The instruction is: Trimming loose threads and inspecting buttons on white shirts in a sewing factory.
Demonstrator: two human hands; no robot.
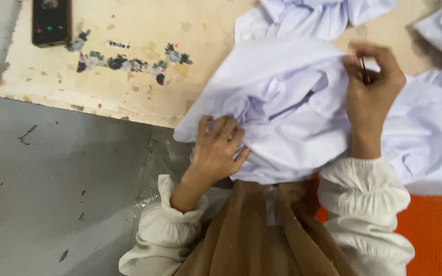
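Head view: left hand, fingers clamped on bunched white garment at the worktop edge. Right hand pinches a thin dark tool against the cloth. Risk: the point could snag fabric or prick a finger; overhanging cloth may slide floorward.

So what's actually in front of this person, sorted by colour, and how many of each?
White: 1, the bunched white fabric gripped by the left hand
Dark: 2, the black device on the floral board, and a thin dark tool pinched in the right hand
Orange: 1, the orange surface
Total: 4
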